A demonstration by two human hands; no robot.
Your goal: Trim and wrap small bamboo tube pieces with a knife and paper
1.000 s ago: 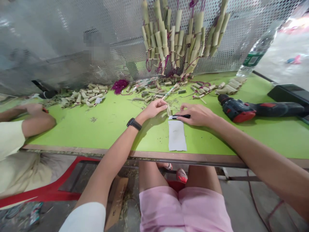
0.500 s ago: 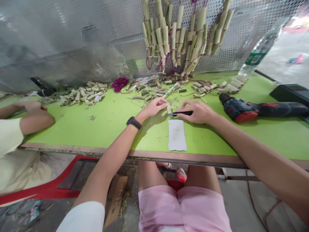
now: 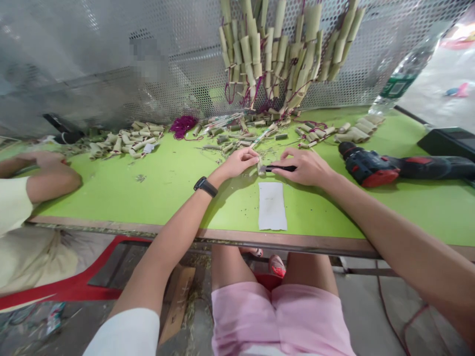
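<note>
Your left hand pinches a short bamboo piece on the green table while your right hand grips a knife against it, so this trim looks unfinished, with strung bundles hanging and loose pieces waiting.

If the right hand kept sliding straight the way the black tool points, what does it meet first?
Probably the small bamboo piece pinched by the left hand. The right hand aims its black-handled tool leftward, the tip at or nearly touching that piece; depth is unclear.
</note>
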